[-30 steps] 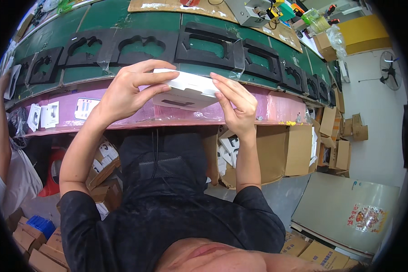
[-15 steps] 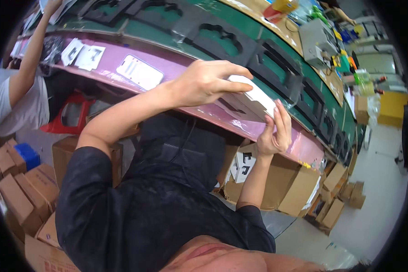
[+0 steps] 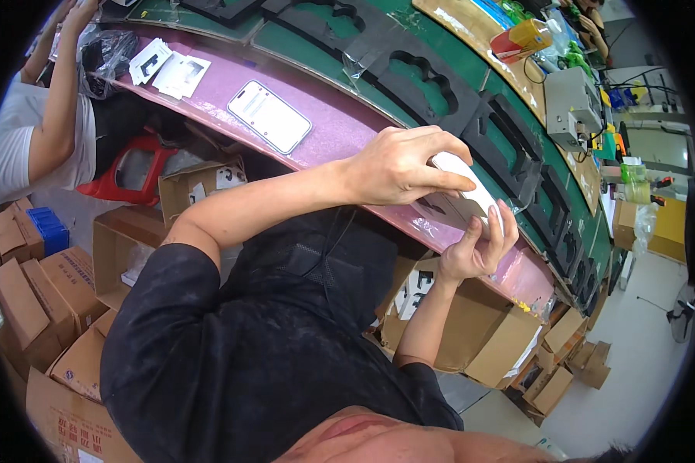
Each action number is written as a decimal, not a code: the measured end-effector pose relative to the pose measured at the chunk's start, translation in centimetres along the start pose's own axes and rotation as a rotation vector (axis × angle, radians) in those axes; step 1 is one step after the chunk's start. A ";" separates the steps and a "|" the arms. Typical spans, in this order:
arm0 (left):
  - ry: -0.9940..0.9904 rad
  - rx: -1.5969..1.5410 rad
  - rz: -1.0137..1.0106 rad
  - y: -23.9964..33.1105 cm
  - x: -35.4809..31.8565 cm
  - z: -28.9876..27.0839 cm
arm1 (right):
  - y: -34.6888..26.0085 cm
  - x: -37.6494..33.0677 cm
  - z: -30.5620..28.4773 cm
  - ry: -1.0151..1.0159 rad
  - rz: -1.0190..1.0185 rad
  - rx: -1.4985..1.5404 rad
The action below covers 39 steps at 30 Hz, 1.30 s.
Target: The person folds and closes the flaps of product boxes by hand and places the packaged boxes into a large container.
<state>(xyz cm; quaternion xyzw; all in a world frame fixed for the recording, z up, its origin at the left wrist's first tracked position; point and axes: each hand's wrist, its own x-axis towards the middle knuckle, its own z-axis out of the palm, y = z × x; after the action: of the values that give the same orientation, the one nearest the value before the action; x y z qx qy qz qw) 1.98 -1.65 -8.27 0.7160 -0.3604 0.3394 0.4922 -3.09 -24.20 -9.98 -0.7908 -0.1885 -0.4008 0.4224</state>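
Between my two hands a slim white box (image 3: 475,189) is held up at a tilt above the pink strip of the bench. My left hand (image 3: 405,166) pinches its upper end, thumb on the near side and fingers over the far edge. At the lower end, the fingers and thumb of my right hand (image 3: 475,251) close lightly round the box. A dark print shows on the box's side face, partly hidden by my left hand. To the left of my hands, a phone with a lit white screen (image 3: 270,116) lies on the pink bench strip (image 3: 336,127).
Black foam frames (image 3: 417,81) line the green surface beyond. White printed cards (image 3: 181,75) lie at the left. Below the bench stands an open carton (image 3: 459,343) with white boxes inside. A co-worker's arm (image 3: 58,108), a red stool (image 3: 131,174) and stacked cartons (image 3: 62,285) are left.
The view has shifted, so the bench and phone sit farther right in the picture. Both hands still hold the white box, in much the same grip.
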 end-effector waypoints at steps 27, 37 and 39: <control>-0.061 0.217 0.125 4.2 2.1 0.4 | -1.5 0.2 1.7 0.186 0.131 0.087; -0.100 0.184 0.152 3.0 2.0 2.1 | -0.8 0.1 1.4 0.177 0.127 0.121; -0.117 0.178 0.168 2.9 1.9 1.7 | -0.8 0.2 1.4 0.184 0.138 0.120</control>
<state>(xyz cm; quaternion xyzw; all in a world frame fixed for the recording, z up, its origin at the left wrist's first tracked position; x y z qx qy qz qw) 0.72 -4.39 -5.79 0.7425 -0.4158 0.3678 0.3748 -2.84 -22.55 -9.90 -0.7350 -0.1179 -0.4295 0.5112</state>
